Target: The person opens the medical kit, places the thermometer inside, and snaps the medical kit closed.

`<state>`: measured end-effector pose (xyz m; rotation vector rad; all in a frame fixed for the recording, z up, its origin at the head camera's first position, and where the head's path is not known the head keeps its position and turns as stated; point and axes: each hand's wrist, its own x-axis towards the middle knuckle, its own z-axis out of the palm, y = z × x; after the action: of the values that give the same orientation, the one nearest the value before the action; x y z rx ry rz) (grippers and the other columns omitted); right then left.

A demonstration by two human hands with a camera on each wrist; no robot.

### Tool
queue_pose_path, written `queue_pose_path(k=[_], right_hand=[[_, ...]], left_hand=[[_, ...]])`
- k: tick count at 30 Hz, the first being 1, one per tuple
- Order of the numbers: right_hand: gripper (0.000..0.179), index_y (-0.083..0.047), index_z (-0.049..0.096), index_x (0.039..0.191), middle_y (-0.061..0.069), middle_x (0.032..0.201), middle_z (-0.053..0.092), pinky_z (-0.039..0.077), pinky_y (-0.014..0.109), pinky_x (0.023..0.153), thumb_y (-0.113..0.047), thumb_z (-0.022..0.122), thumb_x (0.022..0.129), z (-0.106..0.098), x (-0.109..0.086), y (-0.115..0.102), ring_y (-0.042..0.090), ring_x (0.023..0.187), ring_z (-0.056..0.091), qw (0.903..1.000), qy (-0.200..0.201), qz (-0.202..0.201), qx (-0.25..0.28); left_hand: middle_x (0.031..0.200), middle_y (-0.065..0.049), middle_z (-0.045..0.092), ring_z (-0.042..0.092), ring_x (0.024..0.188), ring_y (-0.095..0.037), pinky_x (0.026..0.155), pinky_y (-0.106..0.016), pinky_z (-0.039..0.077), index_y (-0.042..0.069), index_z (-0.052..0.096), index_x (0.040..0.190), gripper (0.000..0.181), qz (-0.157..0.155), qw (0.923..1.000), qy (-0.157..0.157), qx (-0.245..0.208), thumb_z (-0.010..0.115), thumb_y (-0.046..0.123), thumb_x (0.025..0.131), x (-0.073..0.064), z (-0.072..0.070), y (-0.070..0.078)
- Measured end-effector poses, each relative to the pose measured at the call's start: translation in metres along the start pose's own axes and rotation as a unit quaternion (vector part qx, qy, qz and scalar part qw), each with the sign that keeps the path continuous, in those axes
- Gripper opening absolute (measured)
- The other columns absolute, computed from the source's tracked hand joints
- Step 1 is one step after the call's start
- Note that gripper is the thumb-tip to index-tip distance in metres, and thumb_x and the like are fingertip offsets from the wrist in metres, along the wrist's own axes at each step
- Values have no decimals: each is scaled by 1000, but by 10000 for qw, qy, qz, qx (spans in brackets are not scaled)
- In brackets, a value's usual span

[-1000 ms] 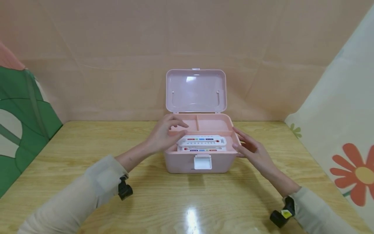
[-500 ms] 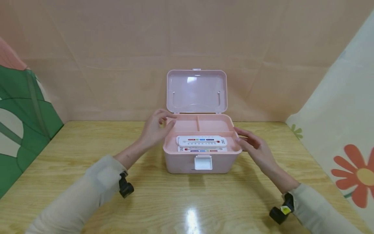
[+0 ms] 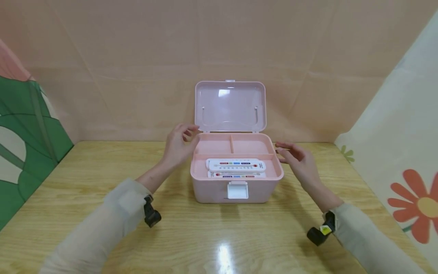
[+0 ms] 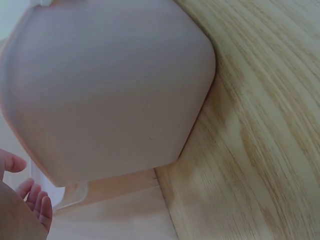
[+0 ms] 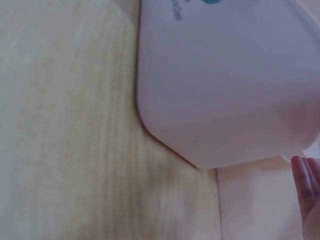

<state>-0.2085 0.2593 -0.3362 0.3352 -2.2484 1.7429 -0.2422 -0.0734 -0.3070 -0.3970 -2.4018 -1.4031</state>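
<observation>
A pink plastic storage box (image 3: pixel 208 190) stands on the table with its lid (image 3: pixel 230 104) raised at the back. White thermometers (image 3: pixel 236 165) with coloured bands lie stacked in the front compartment of its tray. Beside the box's rear left corner is my left hand (image 3: pixel 178 144), fingers loosely bent near the lid's lower edge and holding nothing. My right hand (image 3: pixel 302 163) is at the right side near the rim, fingers loosely bent; whether they touch the box I cannot tell. Both wrist views show the box's side walls (image 4: pixel 115 95) close up, with only some fingers visible.
Two smaller compartments (image 3: pixel 251 144) form the back of the tray. A white latch (image 3: pixel 237 190) hangs at the front wall. The wood-grain table (image 3: pixel 191 236) ends at a beige cloth backdrop (image 3: pixel 137 95) close behind the lid.
My left hand has drawn back from above the tray to the left, up toward the lid hinge. My right hand has shifted slightly rearward along the box's side. The thermometers stay put.
</observation>
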Motion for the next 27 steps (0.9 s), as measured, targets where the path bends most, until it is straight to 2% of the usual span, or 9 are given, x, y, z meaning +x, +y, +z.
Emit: queue_pose_path(k=[4, 9, 17, 22, 27], right_hand=[[42, 11, 54, 124, -9, 108, 65, 55, 18, 75, -19, 60, 95, 3, 11, -1, -3, 94, 62, 9995, 155, 200, -193], [41, 12, 55, 121, -10, 104, 66, 56, 20, 74, -19, 61, 94, 5, 21, 1, -3, 92, 63, 9993, 267, 198, -164], [40, 14, 56, 119, -17, 98, 66, 56, 18, 71, -18, 61, 94, 7, 33, 2, -3, 90, 63, 9996, 230, 169, -50], [36, 9, 58, 118, -18, 98, 64, 55, 17, 71, -18, 59, 95, 8, 42, -3, -2, 89, 62, 9986, 129, 304, -402], [37, 6, 59, 119, -8, 102, 63, 54, 15, 72, -22, 58, 95, 9, 49, -9, -1, 85, 62, 9964, 51, 472, -699]], left_hand=[[112, -20, 58, 55, 100, -32, 85, -41, 49, -4, 59, 120, 34, -86, 9998, 132, -112, 63, 6, 88, 4, 3, -2], [115, -21, 58, 56, 102, -35, 86, -42, 49, -6, 54, 125, 42, -72, 9989, 345, -324, 63, 4, 85, 10, 6, -6], [113, -21, 59, 58, 101, -33, 87, -40, 51, -6, 56, 121, 38, -192, 9985, 412, -317, 63, 4, 85, 12, 8, -9], [114, -23, 59, 58, 102, -34, 88, -41, 50, -5, 57, 121, 38, -311, 9982, 403, -327, 64, 5, 85, 13, 9, -10], [117, -23, 54, 55, 106, -34, 94, -41, 48, -5, 54, 126, 44, -344, 9991, 143, -215, 65, 8, 85, 16, 10, -8]])
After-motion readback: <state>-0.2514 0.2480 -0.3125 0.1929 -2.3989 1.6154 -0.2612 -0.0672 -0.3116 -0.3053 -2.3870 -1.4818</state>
